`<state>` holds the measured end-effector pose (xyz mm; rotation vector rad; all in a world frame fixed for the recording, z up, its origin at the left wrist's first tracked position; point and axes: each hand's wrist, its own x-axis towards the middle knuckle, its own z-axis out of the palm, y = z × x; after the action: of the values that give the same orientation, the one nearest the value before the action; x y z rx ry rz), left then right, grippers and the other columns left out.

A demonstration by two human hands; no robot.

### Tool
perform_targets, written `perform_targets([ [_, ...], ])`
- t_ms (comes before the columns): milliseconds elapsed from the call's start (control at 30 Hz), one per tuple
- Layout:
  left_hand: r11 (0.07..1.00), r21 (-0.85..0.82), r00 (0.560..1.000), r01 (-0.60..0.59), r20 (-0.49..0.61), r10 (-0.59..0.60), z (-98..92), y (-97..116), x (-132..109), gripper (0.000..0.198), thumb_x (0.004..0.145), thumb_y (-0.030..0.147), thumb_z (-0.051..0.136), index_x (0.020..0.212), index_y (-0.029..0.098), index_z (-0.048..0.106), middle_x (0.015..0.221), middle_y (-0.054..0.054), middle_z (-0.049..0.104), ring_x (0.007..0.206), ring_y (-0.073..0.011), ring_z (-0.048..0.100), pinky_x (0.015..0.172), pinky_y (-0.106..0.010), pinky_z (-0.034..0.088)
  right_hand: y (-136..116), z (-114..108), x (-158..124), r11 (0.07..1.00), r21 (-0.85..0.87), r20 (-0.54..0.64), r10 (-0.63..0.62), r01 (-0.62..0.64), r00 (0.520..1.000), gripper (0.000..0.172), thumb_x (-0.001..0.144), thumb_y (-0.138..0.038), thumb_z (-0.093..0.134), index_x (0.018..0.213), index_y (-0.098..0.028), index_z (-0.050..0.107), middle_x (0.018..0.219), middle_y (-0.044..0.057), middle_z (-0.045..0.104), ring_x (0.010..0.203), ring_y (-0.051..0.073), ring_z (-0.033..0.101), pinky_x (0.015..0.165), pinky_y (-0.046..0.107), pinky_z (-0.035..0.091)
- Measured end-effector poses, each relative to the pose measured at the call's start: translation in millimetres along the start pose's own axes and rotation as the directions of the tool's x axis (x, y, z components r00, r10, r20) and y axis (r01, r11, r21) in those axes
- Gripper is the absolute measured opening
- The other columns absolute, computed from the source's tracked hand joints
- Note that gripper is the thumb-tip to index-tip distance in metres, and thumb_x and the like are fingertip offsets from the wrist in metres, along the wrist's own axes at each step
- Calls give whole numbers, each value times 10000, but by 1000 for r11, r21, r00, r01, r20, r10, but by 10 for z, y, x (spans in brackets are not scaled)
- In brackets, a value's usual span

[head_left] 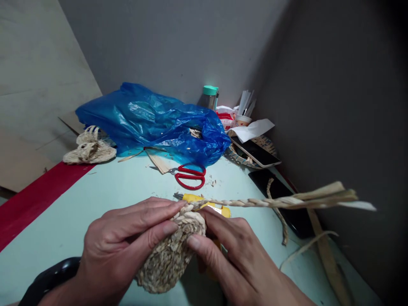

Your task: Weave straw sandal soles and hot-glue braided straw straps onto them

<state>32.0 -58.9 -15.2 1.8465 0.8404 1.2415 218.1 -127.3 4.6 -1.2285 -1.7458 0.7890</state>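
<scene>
Coiled woven piece (pixel 162 267) between your left hand (pixel 124 238) and right hand (pixel 237 253), above the surface (pixel 105 187); edge-joining apparently in hand.
Fingers of both pinch its upper part; braided tail (pixel 255 203) runs off right. Next move likely calls for firm pinch, guiding tail along edge.

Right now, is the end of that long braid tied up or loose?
Loose. Past the twisted part of the braid, the strands fan apart, and no knot shows there.

woven piece (pixel 164 263): rough fibre | bag (pixel 149 121): glossy plastic | wall (pixel 191 46): matt
</scene>
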Motion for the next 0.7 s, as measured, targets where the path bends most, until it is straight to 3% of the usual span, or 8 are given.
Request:
perform_targets([
  [200, 998, 64, 1000, 6, -4, -6, -27, -15, -14, 342, 800, 196, 806, 939, 508, 824, 941, 148, 834, 819, -154, 809, 851, -197, 639, 32, 16, -32, 998, -62, 34, 25, -23, 999, 136, 1035, -242, 520, 914, -222, 580, 815, -36, 615, 705, 128, 563, 699, 225, 449],
  [333, 995, 37, 996, 93, -20, -92, -49, 67, 42, 304, 768, 249, 826, 902, 521, 824, 910, 134, 833, 833, -175, 815, 884, -205, 627, 22, -26, -40, 997, -4, 75, 77, -77, 994, 172, 1047, -282, 482, 897, -229, 547, 781, -39, 562, 677, 135, 526, 663, 255, 406],
  [500, 963, -130, 971, 237, 67, -230, -42, 87, 95, 305, 707, 331, 880, 990, 439, 846, 975, 46, 850, 907, -209, 799, 803, -173, 623, 1, -59, 0, 987, -87, 99, 143, -134, 985, 249, 1068, -369, 458, 856, -241, 486, 756, -39, 515, 690, 156, 487, 658, 280, 344],
  [700, 826, -351, 897, 441, 215, -387, -65, -2, 156, 289, 713, 347, 903, 987, 309, 819, 885, -5, 805, 838, -182, 776, 731, -160, 616, 27, -44, 77, 988, -92, 146, 134, -121, 980, 211, 1066, -385, 482, 931, -234, 539, 790, -36, 534, 712, 147, 508, 689, 275, 356],
])
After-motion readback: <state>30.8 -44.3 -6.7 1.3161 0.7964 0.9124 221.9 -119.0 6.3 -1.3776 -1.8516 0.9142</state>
